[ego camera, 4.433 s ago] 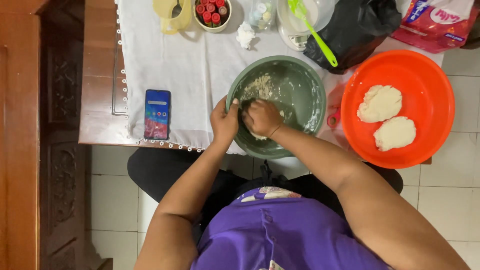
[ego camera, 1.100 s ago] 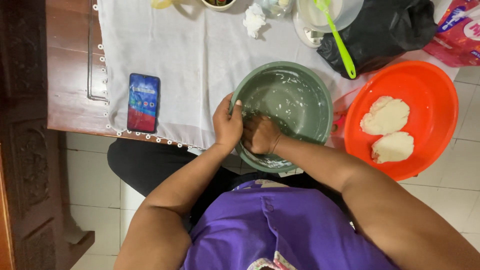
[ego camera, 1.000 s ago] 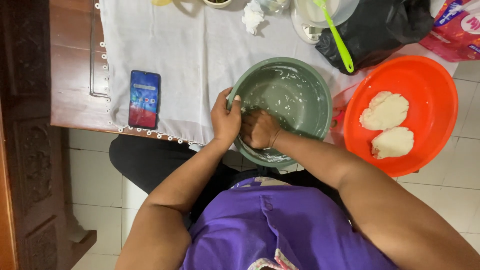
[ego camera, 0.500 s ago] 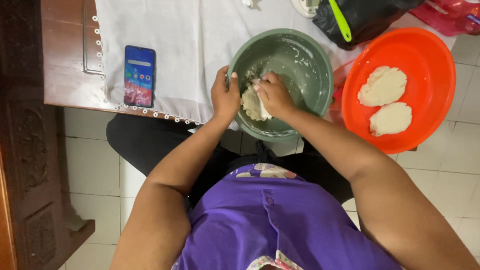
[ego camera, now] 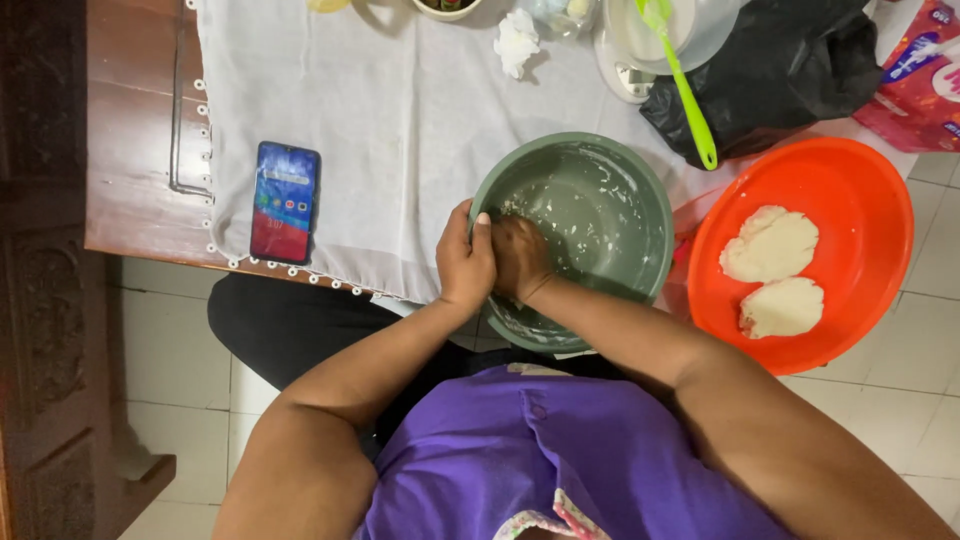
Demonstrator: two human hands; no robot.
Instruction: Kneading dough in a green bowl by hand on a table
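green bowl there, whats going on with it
A person in a purple top has both hands at the green bowl: the left hand grips its near rim, the right hand presses inside against the smeared wall. Two flattened dough pieces lie in the orange basin beside it. A phone rests on the white cloth.

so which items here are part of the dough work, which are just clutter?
In use: green bowl, left hand, right hand, orange basin, two dough pieces.

Lying about: phone, black bag, green spatula, crumpled tissue.
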